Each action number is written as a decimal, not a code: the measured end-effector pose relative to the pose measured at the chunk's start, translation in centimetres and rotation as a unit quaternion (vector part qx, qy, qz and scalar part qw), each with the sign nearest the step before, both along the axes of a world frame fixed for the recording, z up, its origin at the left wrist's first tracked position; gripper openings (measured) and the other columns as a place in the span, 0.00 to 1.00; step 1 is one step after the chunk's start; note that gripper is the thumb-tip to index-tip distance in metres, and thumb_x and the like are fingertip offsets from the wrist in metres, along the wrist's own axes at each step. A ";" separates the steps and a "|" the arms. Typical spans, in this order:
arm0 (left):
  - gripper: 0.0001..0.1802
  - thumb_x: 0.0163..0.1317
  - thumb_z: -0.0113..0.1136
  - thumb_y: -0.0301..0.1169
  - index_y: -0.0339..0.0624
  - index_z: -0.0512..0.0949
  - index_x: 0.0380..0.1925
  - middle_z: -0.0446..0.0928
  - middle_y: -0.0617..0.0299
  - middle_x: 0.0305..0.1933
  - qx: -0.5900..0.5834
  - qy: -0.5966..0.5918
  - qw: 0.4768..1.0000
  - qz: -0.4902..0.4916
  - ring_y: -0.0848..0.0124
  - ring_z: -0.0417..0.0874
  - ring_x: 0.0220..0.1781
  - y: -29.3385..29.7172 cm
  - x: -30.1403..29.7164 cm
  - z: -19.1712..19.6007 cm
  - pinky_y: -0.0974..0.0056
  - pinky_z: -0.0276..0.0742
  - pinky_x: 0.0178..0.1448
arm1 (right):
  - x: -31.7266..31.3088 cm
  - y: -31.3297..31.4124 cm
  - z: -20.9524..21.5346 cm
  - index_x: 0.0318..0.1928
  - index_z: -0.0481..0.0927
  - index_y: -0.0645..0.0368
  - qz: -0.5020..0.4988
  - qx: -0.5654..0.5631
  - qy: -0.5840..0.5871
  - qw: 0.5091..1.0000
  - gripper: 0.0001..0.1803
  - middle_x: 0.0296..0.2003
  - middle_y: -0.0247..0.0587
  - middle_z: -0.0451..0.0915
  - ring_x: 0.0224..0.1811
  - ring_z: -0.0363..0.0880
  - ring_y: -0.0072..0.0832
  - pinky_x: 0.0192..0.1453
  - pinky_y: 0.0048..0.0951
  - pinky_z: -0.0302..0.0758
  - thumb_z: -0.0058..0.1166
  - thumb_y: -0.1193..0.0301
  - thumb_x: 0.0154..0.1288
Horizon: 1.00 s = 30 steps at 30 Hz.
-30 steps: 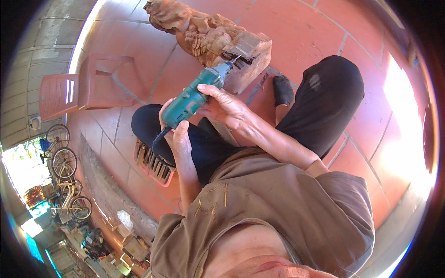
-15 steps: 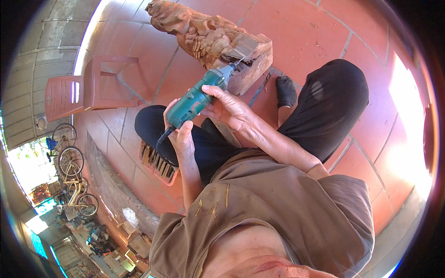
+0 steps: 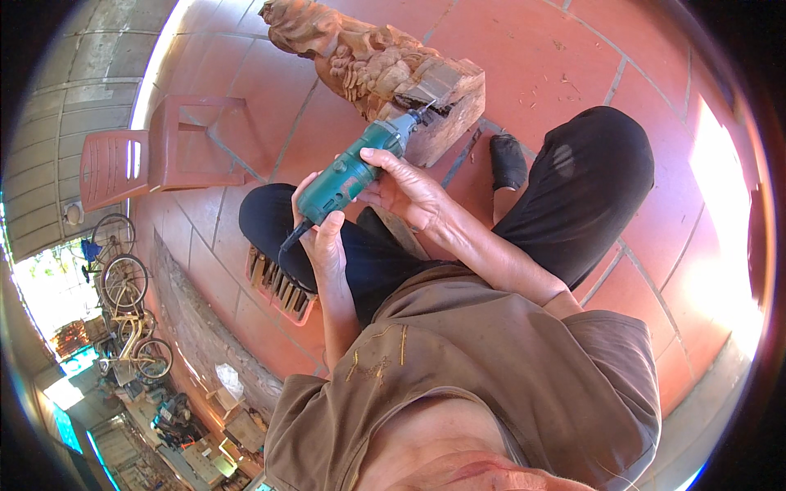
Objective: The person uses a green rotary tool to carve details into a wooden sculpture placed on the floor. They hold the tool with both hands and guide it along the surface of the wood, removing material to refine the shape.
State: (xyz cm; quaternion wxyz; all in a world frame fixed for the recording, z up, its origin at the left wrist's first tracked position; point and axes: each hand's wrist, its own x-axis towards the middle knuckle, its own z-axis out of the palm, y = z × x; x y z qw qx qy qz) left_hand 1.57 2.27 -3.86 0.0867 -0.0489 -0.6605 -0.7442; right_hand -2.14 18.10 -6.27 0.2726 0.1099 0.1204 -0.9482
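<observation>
- Red floor tiles [image 3: 573,65] fill most of the frame; the person sits on them with legs in black trousers [image 3: 589,188], looking down at the work.
- Left hand [image 3: 323,237], left of the centre, is closed around the rear end of the green rotary tool [image 3: 356,168], close to where the black cord [image 3: 288,242] leaves the body.
- Right hand [image 3: 405,188], just right of it, grips the middle of the same tool from the side, with the fingers curled over the green housing.
- Long axis of the tool runs diagonally, from the lower left by the left hand to the upper right, where the thin bit points at the wood.
- Wood carving [image 3: 377,65] lies above and to the right of both hands, in the upper centre of the frame. Its squared end [image 3: 450,90] faces the tool, and the bit seems to touch it at a dark notch, but the contact point is too small to be sure.
- Right hand is the nearer one to the carving; the left hand is farther back along the tool.
- Below the left hand, a small red tray of chisels [image 3: 282,282] sits beside the leg.
- Red plastic chair [image 3: 155,151] lies on its side in the upper left of the frame.
- Bicycles [image 3: 123,286] stand at the far left edge, in bright daylight.
</observation>
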 end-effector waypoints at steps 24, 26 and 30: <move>0.40 0.50 0.75 0.36 0.37 0.68 0.62 0.73 0.56 0.55 0.007 -0.001 1.000 0.013 0.66 0.76 0.56 -0.7 0.3 -0.4 0.60 0.73 0.64 | -0.1 -0.7 -0.1 0.48 0.75 0.51 -0.003 0.001 0.003 1.000 0.20 0.41 0.32 0.82 0.45 0.83 0.26 0.56 0.36 0.79 0.70 0.62 0.59; 0.40 0.50 0.75 0.36 0.37 0.68 0.62 0.73 0.56 0.55 0.009 0.000 1.000 0.018 0.66 0.77 0.56 -0.8 0.2 -0.6 0.60 0.73 0.64 | -0.2 -0.8 -0.1 0.48 0.75 0.51 -0.005 0.002 0.002 1.000 0.20 0.41 0.32 0.82 0.45 0.83 0.26 0.57 0.35 0.79 0.70 0.62 0.59; 0.39 0.51 0.75 0.35 0.37 0.68 0.62 0.73 0.56 0.54 0.013 -0.001 1.000 0.014 0.66 0.77 0.55 -0.9 0.3 -0.5 0.60 0.73 0.63 | -0.1 -1.1 0.0 0.47 0.76 0.50 -0.009 0.001 0.000 1.000 0.19 0.41 0.31 0.82 0.45 0.83 0.26 0.57 0.35 0.79 0.69 0.62 0.60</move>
